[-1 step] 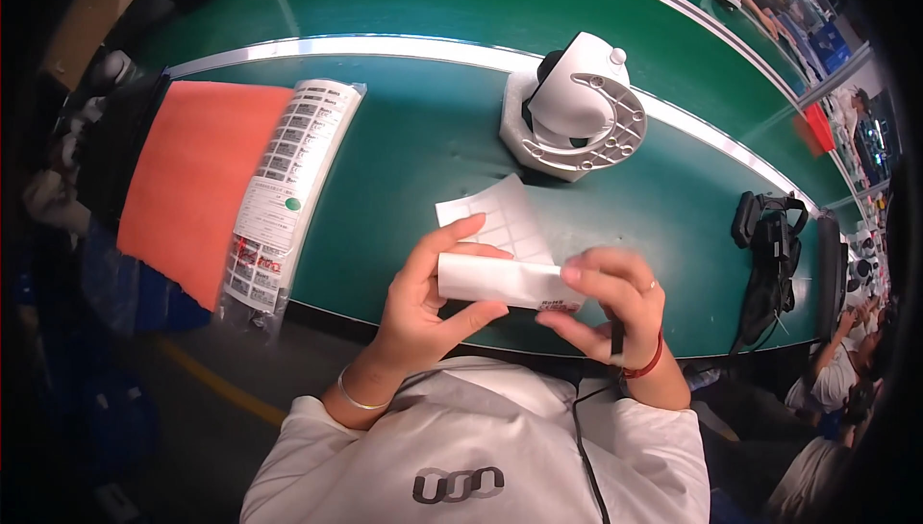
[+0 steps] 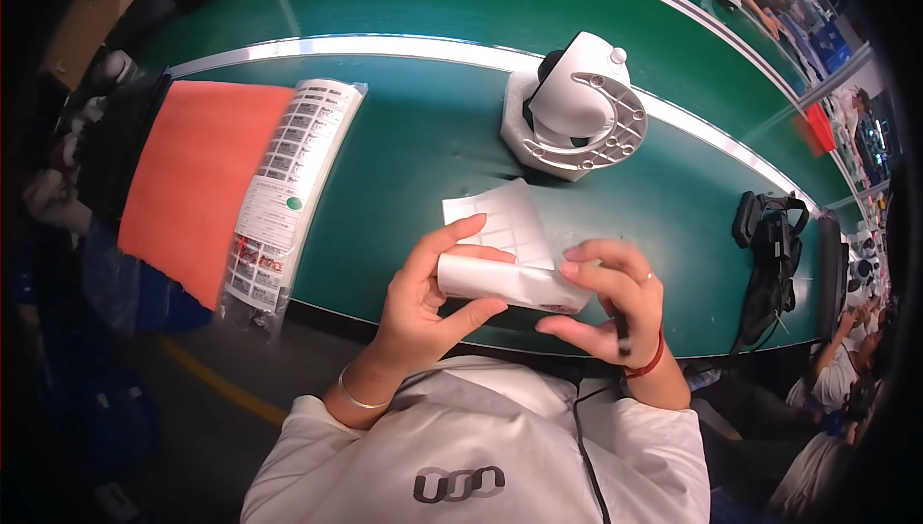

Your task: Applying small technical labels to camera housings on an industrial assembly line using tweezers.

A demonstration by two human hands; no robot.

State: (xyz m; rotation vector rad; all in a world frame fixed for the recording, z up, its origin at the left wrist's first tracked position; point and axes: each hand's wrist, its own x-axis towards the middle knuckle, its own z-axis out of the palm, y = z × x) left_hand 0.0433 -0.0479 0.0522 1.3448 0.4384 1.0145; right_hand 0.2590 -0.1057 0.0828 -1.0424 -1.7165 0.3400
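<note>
A white label sheet (image 2: 500,280) is curled over, its near fold showing a blank face and its far flap a grid of lines. My left hand (image 2: 423,288) grips the sheet's left end, fingers behind the fold and thumb along its near edge. At the right end, my right hand (image 2: 620,298) has its forefinger tip against the sheet's edge. The right thumb is apart from the fingers, just below the sheet. A slim dark object (image 2: 623,334) shows blurred within the curled right hand; its kind is unclear. Dark print at the sheet's lower right corner is partly turned away.
Beyond the sheet, a white device with a ring-shaped base (image 2: 586,111) rests in a pale foam block (image 2: 514,125). To the left lie an orange sheet (image 2: 202,178) and a bagged stack of printed labels (image 2: 293,168). Black straps and gear (image 2: 774,255) lie at right.
My right thumb has moved off the sheet's lower corner. The sheet's right end has tilted, so less print shows, and its far flap has shifted slightly right.
</note>
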